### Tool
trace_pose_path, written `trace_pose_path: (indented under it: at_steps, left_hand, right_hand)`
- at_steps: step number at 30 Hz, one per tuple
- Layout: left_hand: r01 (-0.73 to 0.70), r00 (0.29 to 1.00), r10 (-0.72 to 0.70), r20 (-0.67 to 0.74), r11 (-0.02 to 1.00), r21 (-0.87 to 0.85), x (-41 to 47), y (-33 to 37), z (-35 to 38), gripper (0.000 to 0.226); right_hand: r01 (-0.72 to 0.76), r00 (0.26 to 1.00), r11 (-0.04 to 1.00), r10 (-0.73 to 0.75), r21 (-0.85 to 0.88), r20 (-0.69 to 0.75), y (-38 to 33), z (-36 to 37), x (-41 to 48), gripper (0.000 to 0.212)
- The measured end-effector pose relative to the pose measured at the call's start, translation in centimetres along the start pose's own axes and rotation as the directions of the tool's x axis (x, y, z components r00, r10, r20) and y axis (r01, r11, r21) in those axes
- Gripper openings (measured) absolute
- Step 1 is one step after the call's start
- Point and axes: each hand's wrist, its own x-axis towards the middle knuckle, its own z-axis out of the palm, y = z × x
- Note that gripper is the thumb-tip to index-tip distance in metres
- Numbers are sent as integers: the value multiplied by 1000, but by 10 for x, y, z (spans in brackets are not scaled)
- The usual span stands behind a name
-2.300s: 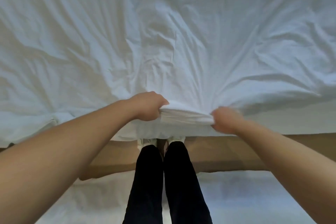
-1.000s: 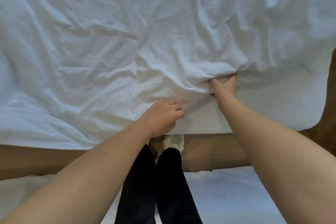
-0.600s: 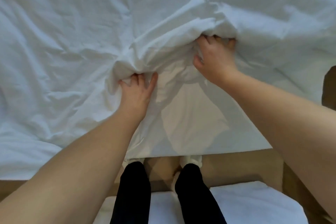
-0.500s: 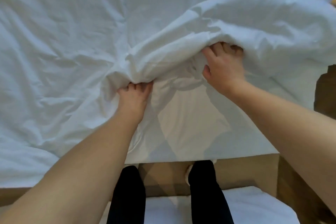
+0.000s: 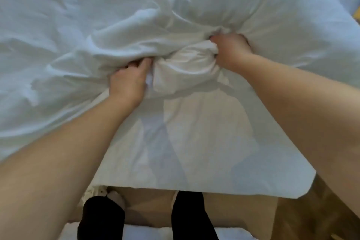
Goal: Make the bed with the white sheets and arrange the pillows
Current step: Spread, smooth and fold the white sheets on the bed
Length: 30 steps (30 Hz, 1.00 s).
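A crumpled white sheet (image 5: 78, 25) covers the bed and fills the upper part of the head view. Its near edge is bunched into a thick roll (image 5: 183, 64) in the middle. My left hand (image 5: 128, 82) grips the left end of that roll, fingers buried in the folds. My right hand (image 5: 231, 50) grips the right end, fingers curled into the cloth. Below the roll, a flat white layer (image 5: 185, 142) lies bare down to the bed's near edge. No pillow shows.
The bed's near edge (image 5: 194, 189) runs across the bottom, with its corner at the lower right. My legs in black trousers (image 5: 101, 218) stand on a tan floor (image 5: 152, 206). More white fabric (image 5: 148, 234) lies on the floor behind my feet.
Both hands left the bed's edge and pushed the sheet's near edge up onto the bed. The cloth between them has gathered into a tighter, thicker roll, baring more of the flat layer.
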Motion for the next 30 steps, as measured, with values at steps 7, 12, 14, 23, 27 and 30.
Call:
trace_pose_path:
  at_steps: [7,12,14,23,27,30]
  left_hand:
    - [-223,654,178,736,974,-37,-87,45,-26,40]
    - [-204,548,123,827,979,-10,-108,50,-36,42]
    - [-98,551,88,830,994,-41,-100,56,-38,44]
    - [-178,984,178,-29,935,-308,19,145,-77,56]
    - [-110,994,113,-11,944,-312,33,156,-74,51]
    - [-126,983,76,-167,942,-311,24,154,-76,57]
  right_hand:
    - [134,515,985,25,-110,857,20,-18,-98,26]
    - [-234,365,958,-71,165,928,17,-25,-147,31]
    - [-469,535,757,-165,454,828,29,-34,-140,31]
    - [-614,778,669,604,419,174,161,-36,-75,104]
    - [-633,774,663,543,399,326,166,-19,-54,91]
    - [-477,870,817,386,323,307,141,-15,-62,55]
